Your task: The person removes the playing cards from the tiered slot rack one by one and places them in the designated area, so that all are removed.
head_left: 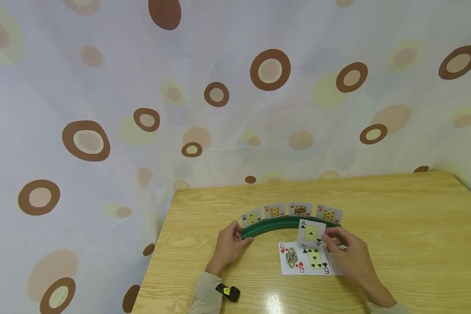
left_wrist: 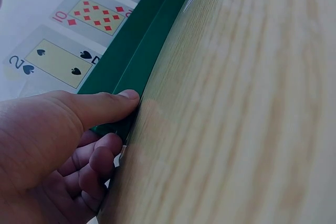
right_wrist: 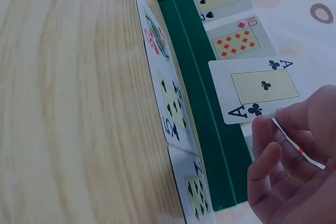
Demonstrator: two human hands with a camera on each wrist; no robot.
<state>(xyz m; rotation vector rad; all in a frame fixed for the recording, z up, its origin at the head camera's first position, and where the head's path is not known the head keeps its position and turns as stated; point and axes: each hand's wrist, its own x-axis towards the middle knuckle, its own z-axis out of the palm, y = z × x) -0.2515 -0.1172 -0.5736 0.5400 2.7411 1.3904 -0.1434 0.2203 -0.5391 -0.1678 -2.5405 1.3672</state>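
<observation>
Right hand (head_left: 352,256) pinches an ace (head_left: 311,230) by its right edge, and just beyond lies the rack (head_left: 271,224) the left hand (head_left: 228,247) holds.

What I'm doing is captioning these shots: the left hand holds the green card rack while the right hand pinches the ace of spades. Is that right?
Not quite: the right hand pinches the ace of clubs, not spades, as the right wrist view shows. The left hand does hold the green card rack.
</observation>
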